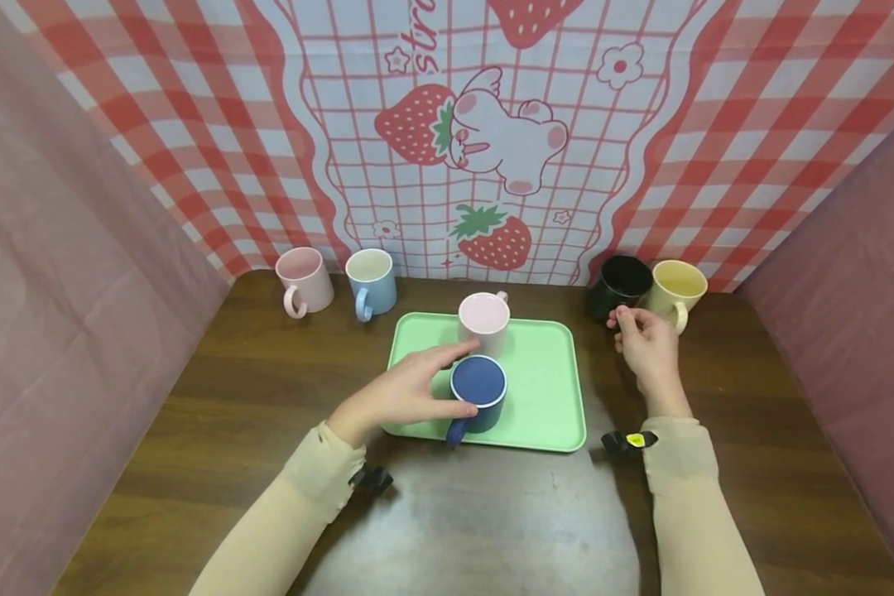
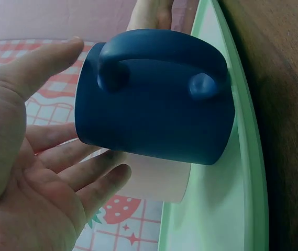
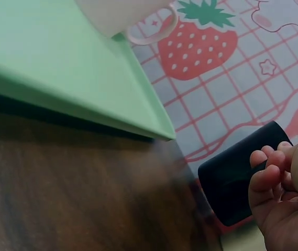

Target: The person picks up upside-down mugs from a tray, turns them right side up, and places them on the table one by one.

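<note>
On the green tray [image 1: 544, 389], a dark blue mug [image 1: 484, 385] stands with its handle toward the near edge. My left hand [image 1: 406, 389] reaches beside it, thumb and fingers spread and extended around its side. In the left wrist view the blue mug [image 2: 154, 110] shows its handle, with the fingers [image 2: 107, 193] straight near its rim. Behind it on the tray is a pale pink mug [image 1: 484, 319]. My right hand [image 1: 651, 348] pinches the handle of a black mug [image 1: 618, 285] on the table; the curled fingers mostly hide that handle in the right wrist view.
A yellow mug [image 1: 678, 285] stands close against the black mug's right side. At the back left are another pink mug [image 1: 309, 281] and a light blue mug [image 1: 376, 285]. A strawberry-print cloth [image 1: 596, 182] hangs behind the wooden table [image 1: 268, 397], with pink curtains at both sides.
</note>
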A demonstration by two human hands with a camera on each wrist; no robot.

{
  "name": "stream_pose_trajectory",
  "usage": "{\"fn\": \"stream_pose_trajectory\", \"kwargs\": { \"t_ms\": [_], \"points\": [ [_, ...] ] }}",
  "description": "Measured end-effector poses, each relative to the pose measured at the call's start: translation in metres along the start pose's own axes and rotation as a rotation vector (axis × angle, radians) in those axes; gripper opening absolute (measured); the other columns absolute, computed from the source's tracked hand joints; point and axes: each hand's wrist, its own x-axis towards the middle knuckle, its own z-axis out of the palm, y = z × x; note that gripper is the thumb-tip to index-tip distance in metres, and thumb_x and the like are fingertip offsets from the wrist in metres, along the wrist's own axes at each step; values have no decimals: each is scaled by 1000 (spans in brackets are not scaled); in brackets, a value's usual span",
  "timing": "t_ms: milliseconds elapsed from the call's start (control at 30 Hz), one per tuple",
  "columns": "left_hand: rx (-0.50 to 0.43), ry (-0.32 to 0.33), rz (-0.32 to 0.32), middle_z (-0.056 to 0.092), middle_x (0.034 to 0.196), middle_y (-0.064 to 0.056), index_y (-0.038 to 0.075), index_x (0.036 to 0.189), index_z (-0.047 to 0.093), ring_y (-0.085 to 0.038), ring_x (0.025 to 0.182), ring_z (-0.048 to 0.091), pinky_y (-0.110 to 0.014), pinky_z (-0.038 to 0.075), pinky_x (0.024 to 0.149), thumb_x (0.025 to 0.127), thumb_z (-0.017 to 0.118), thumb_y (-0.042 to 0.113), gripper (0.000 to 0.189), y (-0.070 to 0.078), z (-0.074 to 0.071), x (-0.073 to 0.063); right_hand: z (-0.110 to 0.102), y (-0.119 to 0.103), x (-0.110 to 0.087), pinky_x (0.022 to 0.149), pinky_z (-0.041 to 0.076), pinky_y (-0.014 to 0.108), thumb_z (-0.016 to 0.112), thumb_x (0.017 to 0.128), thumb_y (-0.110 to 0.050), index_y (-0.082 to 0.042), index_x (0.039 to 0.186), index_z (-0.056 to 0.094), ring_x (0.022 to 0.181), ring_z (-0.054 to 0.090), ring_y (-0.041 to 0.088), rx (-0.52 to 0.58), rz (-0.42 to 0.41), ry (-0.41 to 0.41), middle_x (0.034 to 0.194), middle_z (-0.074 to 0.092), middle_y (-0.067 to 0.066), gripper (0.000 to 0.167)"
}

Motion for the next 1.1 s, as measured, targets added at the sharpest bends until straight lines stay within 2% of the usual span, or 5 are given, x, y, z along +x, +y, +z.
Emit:
{"fn": "stream_pose_trajectory", "kwargs": {
  "t_ms": [267,467,600,767,1100],
  "points": [
    [27,-22,14,59,159,-14,2,161,52,-27,145,58,-44,45,122,92,90,30,83,0,1,2,5,7,0,59,53,13,57,115,-21,17,118,70,65,57,0,-38,-14,-6,82,66,-15,40],
    [25,-16,11,62,156,-14,2,159,54,-27,141,61,-44,47,120,92,91,30,82,0,2,1,9,7,0,59,54,13,57,115,-23,15,117,72,65,58,-1,-60,-28,-3,83,65,-13,41],
    [22,-6,12,63,155,-15,2,159,54,-27,140,62,-44,48,120,91,92,29,83,-1,3,0,13,7,0,61,56,15,58,115,-23,15,117,73,63,60,-1,-67,-51,-4,88,68,-1,41],
    [23,-5,13,63,155,-14,2,159,54,-26,140,62,-45,48,119,91,92,30,83,-1,3,0,16,5,1,65,57,16,57,116,-22,13,126,72,65,62,-3,-86,-67,-22,104,69,18,39],
    [23,-5,16,63,154,-14,3,159,55,-26,139,63,-44,49,119,92,91,30,81,-3,4,1,17,3,-1,61,55,14,58,115,-22,12,129,72,69,59,0,-73,-54,-44,109,70,27,40]
  ]
}}
